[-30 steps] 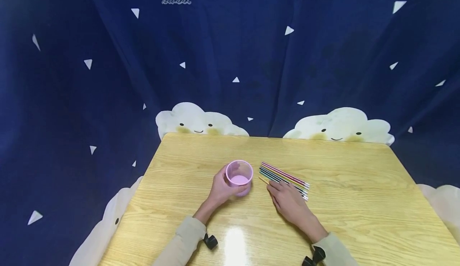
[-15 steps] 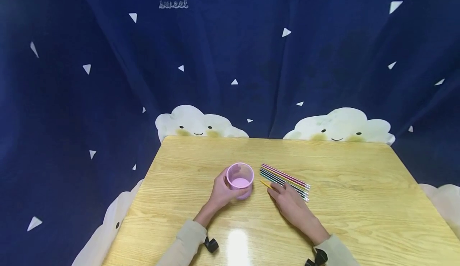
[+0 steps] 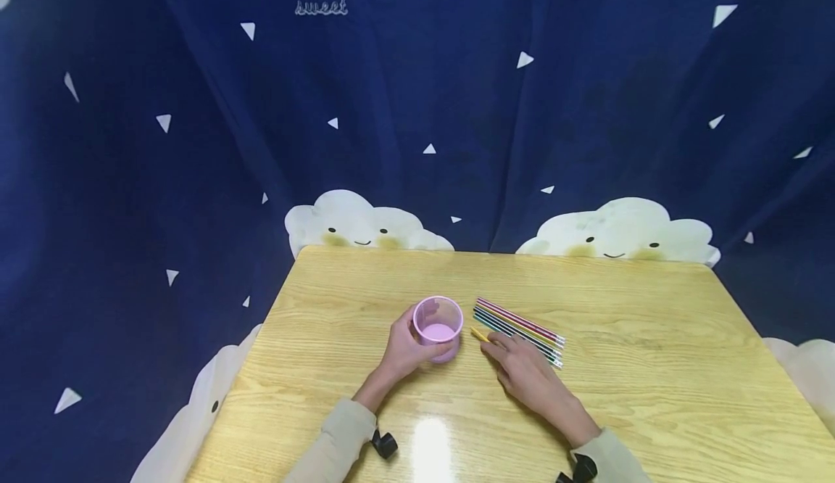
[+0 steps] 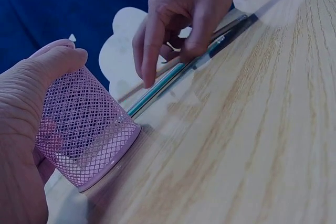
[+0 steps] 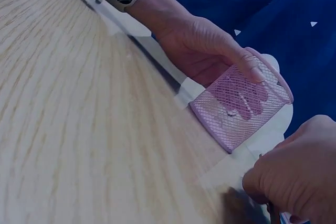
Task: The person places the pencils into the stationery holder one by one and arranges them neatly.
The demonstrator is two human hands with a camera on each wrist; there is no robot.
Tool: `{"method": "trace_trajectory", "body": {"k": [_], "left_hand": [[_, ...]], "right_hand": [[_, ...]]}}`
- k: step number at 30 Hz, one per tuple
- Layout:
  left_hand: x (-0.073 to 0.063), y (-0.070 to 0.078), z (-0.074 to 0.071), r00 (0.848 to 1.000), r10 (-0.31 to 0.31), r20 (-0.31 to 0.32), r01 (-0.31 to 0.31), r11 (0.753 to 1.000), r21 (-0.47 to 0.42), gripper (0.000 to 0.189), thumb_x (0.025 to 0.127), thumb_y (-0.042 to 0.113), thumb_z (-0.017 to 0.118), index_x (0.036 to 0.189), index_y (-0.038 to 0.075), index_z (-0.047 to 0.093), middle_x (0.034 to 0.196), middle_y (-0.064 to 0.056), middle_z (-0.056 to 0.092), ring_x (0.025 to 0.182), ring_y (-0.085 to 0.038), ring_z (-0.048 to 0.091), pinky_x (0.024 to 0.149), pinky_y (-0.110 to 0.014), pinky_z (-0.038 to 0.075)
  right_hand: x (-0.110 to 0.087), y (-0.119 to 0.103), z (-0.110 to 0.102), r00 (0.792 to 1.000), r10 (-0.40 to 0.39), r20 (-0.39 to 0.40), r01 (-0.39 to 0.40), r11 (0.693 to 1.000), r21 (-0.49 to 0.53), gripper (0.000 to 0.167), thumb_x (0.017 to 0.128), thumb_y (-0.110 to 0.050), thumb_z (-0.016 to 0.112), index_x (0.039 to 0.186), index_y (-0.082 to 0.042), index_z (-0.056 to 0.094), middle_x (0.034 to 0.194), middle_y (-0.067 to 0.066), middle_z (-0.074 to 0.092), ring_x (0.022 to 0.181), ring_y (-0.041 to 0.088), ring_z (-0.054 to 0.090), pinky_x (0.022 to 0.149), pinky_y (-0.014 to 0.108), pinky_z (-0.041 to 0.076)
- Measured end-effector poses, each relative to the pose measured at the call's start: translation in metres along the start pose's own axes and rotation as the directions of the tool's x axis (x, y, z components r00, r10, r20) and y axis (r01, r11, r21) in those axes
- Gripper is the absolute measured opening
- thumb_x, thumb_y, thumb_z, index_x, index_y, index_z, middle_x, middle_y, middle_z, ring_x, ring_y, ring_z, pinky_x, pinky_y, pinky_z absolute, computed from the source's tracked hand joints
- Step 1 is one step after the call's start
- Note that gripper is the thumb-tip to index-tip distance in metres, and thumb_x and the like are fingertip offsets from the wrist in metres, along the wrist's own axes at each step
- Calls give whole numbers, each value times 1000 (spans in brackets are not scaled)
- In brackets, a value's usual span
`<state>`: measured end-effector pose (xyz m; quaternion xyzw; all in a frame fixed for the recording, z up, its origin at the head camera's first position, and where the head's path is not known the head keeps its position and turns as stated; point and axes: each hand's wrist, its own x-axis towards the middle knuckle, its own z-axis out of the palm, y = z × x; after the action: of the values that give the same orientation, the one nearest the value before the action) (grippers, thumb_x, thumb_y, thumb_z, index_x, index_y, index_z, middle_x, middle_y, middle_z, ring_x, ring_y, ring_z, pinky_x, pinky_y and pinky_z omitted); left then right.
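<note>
My left hand (image 3: 403,345) grips a pink mesh pencil cup (image 3: 438,332) from its left side, thumb across the near side and fingers round the back. Upright on the wooden table, the cup shows a bare floor through its mouth. To its right, my right hand (image 3: 525,373) pinches a yellow pencil (image 3: 479,334), whose front end points toward the cup. Beyond that hand lies a row of several pencils (image 3: 515,320) in red, yellow, black and teal, partly covered by the fingers. A teal pencil (image 4: 157,87) shows beneath the fingers in the left wrist view.
The light wooden table (image 3: 652,338) ends at the back against a dark blue curtain (image 3: 417,91) with white triangles and clouds. Black wrist mounts (image 3: 385,444) sit below both sleeves.
My right hand has drawn the yellow pencil slightly away from the row, toward me and the cup. The left hand keeps its hold on the cup, which stays in place.
</note>
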<state>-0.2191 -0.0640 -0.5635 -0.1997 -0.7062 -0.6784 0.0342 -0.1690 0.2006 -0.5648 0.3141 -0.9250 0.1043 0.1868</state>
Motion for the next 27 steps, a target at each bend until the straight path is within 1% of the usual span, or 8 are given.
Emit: {"method": "trace_trajectory", "body": {"k": [4,7,11,13,17,20,24,27], "left_hand": [[-3,19,0,1000,-2,11,2,1000,-14,81,67,-10,91,139,-15,53,136,-38,58,129,-55,54,114,-67,41],[-3,14,-1,1000,-14,17,14,1000,-10,83,68,-6,93,141,-11,54,138,-34,59,131,-51,55,115,-64,41],[1,-5,-3,1000,-20,17,20,1000,2,84,68,0,96,143,-3,57,140,-27,62,131,-45,57,116,-60,43],[2,-6,-3,1000,-14,18,14,1000,0,84,68,3,97,142,0,59,139,-24,64,130,-43,59,115,-59,44],[0,-6,-4,999,-17,30,17,1000,2,84,67,5,98,141,1,60,137,-23,65,129,-41,60,112,-56,48],[-1,-6,-6,999,-20,39,19,1000,21,85,67,7,98,142,3,59,136,-22,65,126,-41,62,107,-57,51],[-1,-5,-9,999,-14,40,12,999,51,86,66,10,98,143,5,59,136,-21,65,122,-41,63,103,-56,54],[-1,-5,-12,998,-15,60,13,999,45,86,67,9,97,144,4,58,139,-21,64,124,-41,62,106,-55,53]], "right_hand": [[3,2,-4,999,15,-37,-12,997,74,42,83,-1,74,125,-6,74,127,13,69,106,30,69,87,46,60],[5,4,-8,998,21,-58,-13,991,131,40,86,1,73,125,-7,75,127,11,69,109,29,69,89,45,60],[8,8,-16,995,28,-100,-6,978,210,40,86,5,73,125,-6,75,127,11,69,113,28,69,92,46,60],[9,10,-20,992,40,-123,-9,970,243,40,86,6,73,124,-6,75,127,11,69,114,29,68,93,47,60],[11,12,-31,983,73,-171,-17,952,306,45,85,9,75,128,-6,73,130,12,69,113,29,69,87,46,61],[16,12,-39,971,96,-219,-14,937,348,48,84,10,76,129,-6,73,129,12,69,107,28,71,82,38,61],[27,12,-48,943,118,-310,17,916,401,45,83,14,75,125,-3,74,124,14,70,99,26,73,85,19,58],[34,10,-53,923,148,-356,34,888,458,45,82,17,75,123,-2,74,123,15,70,92,25,73,86,10,55]]}}
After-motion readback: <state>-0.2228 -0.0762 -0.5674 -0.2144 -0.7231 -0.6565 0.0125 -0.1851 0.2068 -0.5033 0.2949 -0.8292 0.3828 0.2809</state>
